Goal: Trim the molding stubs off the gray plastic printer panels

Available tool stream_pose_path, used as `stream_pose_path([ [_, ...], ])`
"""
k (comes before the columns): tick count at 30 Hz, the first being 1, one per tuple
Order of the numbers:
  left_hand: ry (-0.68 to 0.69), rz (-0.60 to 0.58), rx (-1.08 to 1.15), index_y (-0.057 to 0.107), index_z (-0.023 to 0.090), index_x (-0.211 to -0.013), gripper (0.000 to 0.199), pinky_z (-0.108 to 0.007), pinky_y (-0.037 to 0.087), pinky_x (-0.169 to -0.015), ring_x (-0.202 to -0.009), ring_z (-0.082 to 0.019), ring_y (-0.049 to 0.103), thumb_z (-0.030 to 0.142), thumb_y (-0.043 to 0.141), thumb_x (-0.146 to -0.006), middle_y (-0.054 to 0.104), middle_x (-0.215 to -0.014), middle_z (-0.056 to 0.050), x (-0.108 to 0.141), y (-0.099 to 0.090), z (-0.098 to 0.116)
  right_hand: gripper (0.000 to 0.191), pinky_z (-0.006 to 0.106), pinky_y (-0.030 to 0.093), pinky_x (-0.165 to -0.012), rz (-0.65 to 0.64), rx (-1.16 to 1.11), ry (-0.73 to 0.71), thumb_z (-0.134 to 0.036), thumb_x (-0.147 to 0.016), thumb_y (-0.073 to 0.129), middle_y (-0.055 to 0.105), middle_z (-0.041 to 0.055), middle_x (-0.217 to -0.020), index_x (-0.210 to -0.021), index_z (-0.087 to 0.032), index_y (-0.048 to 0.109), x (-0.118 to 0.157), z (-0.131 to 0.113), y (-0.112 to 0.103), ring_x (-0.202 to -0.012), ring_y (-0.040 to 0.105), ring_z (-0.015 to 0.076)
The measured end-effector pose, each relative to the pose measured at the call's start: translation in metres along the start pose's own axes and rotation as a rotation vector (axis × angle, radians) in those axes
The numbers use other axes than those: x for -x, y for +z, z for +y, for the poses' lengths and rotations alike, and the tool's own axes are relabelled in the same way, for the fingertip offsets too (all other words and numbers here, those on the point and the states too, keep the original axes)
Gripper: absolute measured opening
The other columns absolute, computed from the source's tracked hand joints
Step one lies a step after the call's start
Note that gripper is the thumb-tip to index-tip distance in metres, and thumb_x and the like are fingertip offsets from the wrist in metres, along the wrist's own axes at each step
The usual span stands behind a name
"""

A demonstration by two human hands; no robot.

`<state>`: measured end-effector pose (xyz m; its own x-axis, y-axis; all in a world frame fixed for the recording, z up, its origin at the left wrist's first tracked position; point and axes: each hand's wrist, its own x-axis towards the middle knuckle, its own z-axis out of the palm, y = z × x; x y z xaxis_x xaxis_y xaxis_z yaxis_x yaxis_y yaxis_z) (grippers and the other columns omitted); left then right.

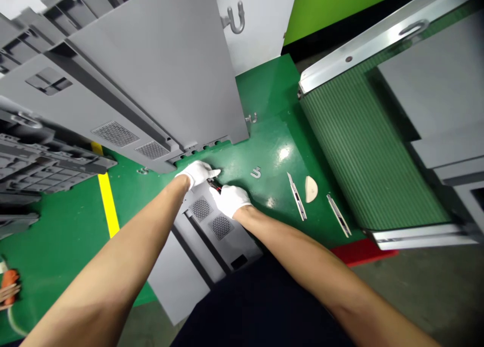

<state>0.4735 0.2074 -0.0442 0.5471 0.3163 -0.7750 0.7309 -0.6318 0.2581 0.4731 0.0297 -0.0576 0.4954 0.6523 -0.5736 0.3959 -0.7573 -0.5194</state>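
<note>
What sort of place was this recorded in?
Probably a factory workstation for moulded parts: there's a ribbed green conveyor belt alongside, large grey panels stand on the green worktop, and two box cutters lie there.

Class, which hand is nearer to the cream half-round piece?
The right. The right hand is left of the cream half-round piece, a box cutter between them; the left hand is farther left, past the right hand.
</note>
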Motion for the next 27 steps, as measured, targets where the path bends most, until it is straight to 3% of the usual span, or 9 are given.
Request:
stream_pose_path([
  [5,-0.058,0.002,-0.217,0.072,0.018,-0.069,0.041,-0.03,0.042,-0.066,-0.075,-0.021,0.061,0.059,0.071,-0.072,0.073,-0.083,-0.009,-0.015,0.0,0.012,0.067,0.041,0.055,-0.077,-0.009,0.004,-0.004,-0.057,-0.101,0.024,0.074,0.0222,-0.09,-0.095,-0.01,0.072,-0.001,0.001,0.0,-0.087,0.073,0.0318],
  [7,-0.042,-0.001,-0.179,0.072,0.019,-0.067,0.038,-0.03,0.041,-0.066,-0.075,-0.022,0.061,0.056,0.073,-0.07,0.072,-0.08,-0.009,-0.018,0.003,0.009,0.067,0.042,0.055,-0.077,-0.018,-0.015,-0.011,-0.057,-0.1,0.024,0.075,0.022,-0.091,-0.094,-0.011,0.072,-0.002,0.002,0.0,-0.087,0.073,0.0321],
  [13,0.157,-0.008,0.45,0.07,0.019,-0.067,0.034,-0.03,0.04,-0.06,-0.059,-0.014,0.05,0.05,0.083,-0.061,0.063,-0.064,-0.001,-0.006,0.008,-0.013,0.069,0.045,0.055,-0.077,-0.018,-0.031,-0.035,-0.058,-0.099,0.024,0.074,0.0229,-0.091,-0.096,-0.01,0.073,-0.006,0.005,0.0,-0.088,0.073,0.0343],
  [16,0.221,0.096,0.625,0.066,0.019,-0.063,0.033,-0.03,0.039,-0.058,-0.059,-0.013,0.049,0.046,0.085,-0.06,0.059,-0.063,0.001,0.007,0.001,-0.022,0.069,0.044,0.054,-0.078,-0.058,-0.058,-0.02,-0.058,-0.099,0.023,0.074,0.0233,-0.091,-0.095,-0.011,0.074,-0.005,0.005,-0.001,-0.089,0.073,0.0338],
  [19,0.262,0.192,0.75,0.067,0.018,-0.068,0.034,-0.03,0.042,-0.063,-0.068,-0.015,0.054,0.049,0.081,-0.065,0.063,-0.075,-0.002,0.016,-0.006,-0.03,0.069,0.044,0.054,-0.08,-0.072,-0.084,0.007,-0.059,-0.099,0.023,0.074,0.0226,-0.092,-0.095,-0.012,0.074,-0.003,0.006,-0.002,-0.091,0.073,0.0333],
  [24,0.244,0.263,0.551,0.072,0.018,-0.094,0.046,-0.033,0.045,-0.086,-0.092,-0.021,0.06,0.059,0.073,-0.073,0.07,-0.102,-0.006,0.02,-0.003,-0.038,0.07,0.046,0.052,-0.082,-0.067,-0.148,0.079,-0.064,-0.097,0.025,0.074,0.0227,-0.096,-0.099,-0.012,0.072,0.001,0.009,0.0,-0.095,0.071,0.0357],
  [27,0.023,0.222,0.266,0.07,0.019,-0.093,0.053,-0.036,0.045,-0.081,-0.084,-0.024,0.061,0.068,0.065,-0.074,0.071,-0.094,-0.008,0.019,0.003,-0.035,0.065,0.04,0.051,-0.081,-0.057,-0.243,0.154,-0.069,-0.094,0.031,0.075,0.0184,-0.101,-0.101,-0.017,0.07,0.012,0.02,-0.002,-0.097,0.071,0.0322],
])
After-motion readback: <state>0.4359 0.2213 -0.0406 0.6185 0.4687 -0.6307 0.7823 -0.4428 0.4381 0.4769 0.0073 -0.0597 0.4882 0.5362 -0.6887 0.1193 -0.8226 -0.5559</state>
